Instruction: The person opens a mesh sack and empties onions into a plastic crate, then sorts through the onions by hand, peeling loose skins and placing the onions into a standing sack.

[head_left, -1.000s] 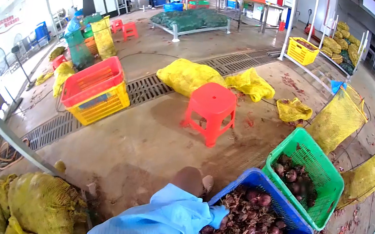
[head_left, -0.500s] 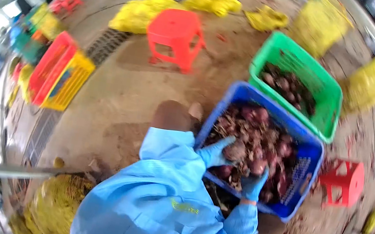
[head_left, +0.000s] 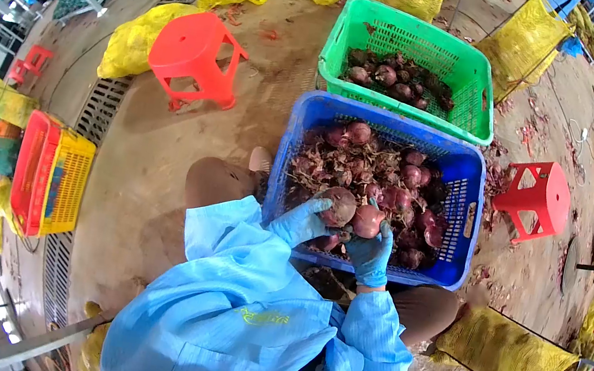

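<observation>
In blue gloves, both of my hands are over the near side of a blue crate (head_left: 461, 250) full of red onions and loose dry skins. My left hand (head_left: 299, 223) is closed around a large, brownish red onion (head_left: 337, 207). In my right hand (head_left: 370, 261) is a smoother, paler pink onion (head_left: 367, 221), gripped between thumb and fingers. The two onions are side by side, close together. More red onions (head_left: 397, 200) lie in the crate under and beyond my hands. Behind it stands a green crate (head_left: 484, 106) with dark red onions (head_left: 386, 75) on its bottom.
A red stool (head_left: 189, 44) stands left of the crates, another red stool (head_left: 544, 197) to the right. Yellow mesh bags (head_left: 508, 351) lie or stand around. Stacked red and yellow crates (head_left: 65, 180) are at far left, beside a floor drain grate (head_left: 59, 264). Onion skins litter the floor.
The view has turned and shifted, so the crates appear farther left and higher. My hands have come closer together, bringing the two onions side by side.
</observation>
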A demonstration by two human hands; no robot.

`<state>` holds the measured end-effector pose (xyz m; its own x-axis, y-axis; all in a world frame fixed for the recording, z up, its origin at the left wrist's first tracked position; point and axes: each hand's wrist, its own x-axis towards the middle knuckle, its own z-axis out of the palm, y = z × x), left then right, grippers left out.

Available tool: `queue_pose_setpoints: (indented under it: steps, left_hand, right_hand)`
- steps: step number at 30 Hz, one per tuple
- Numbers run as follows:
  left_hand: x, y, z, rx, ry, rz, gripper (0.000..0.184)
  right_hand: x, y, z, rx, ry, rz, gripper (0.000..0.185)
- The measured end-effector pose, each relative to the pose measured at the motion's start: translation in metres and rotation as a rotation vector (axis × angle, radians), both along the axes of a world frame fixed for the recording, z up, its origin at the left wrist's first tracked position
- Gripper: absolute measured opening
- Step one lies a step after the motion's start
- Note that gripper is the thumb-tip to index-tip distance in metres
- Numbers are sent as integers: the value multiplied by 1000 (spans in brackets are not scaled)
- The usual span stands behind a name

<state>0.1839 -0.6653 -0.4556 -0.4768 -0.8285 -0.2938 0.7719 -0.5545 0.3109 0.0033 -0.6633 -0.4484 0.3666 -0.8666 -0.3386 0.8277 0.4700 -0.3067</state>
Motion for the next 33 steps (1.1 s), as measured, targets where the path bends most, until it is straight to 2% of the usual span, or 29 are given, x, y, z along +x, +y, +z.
queue_pose_setpoints:
  steps: [3,5,8,12,13,15,17,19,20,21,23,24,25,27,31,33]
  left_hand:
    - [2,2,2,-3,80,2,57]
    - [1,1,4,-32,65,26,57]
    - [-3,-2,5,-123,-45,95,57]
    - [-5,-5,14,-180,-70,177,49]
    - [-5,-6,15,-197,-88,205,49]
    - [-5,-9,7,-182,-79,196,47]
    - [-11,-11,22,-168,-110,218,43]
    - [-14,-12,24,-175,-236,261,45]
    - [-18,-10,29,-168,-238,292,54]
    - [-21,-11,26,-178,-235,293,54]
    - [-30,-13,18,-430,-780,371,67]
    - [-35,-12,33,-586,-984,376,80]
    - [-37,-9,33,-688,-1008,363,83]
    - [-37,-7,44,-1055,-1412,380,86]
    - [-38,-5,37,-1063,-1326,313,86]
    - [-42,-1,38,-713,-861,278,85]
  right_hand:
    - [1,1,5,-33,72,-23,64]
    - [-1,1,6,-88,68,49,64]
    - [4,0,23,-127,114,22,66]
    - [-2,5,7,-138,51,46,68]
    - [-6,8,-11,-278,382,116,69]
    - [5,-1,24,-210,8,10,69]
    - [3,-2,-7,-49,37,-57,66]
    - [8,-5,-5,37,-78,-82,58]
    - [11,-9,-2,69,-92,-114,57]
    - [15,-11,-1,104,-106,-145,56]
    - [25,-18,9,127,-152,-178,57]
    - [31,-21,15,159,-199,-214,59]
    - [35,-24,19,168,-111,-258,65]
    - [36,-31,26,169,-33,-257,72]
    - [29,-38,28,115,-75,-255,75]
    - [29,-36,30,5,70,-317,70]
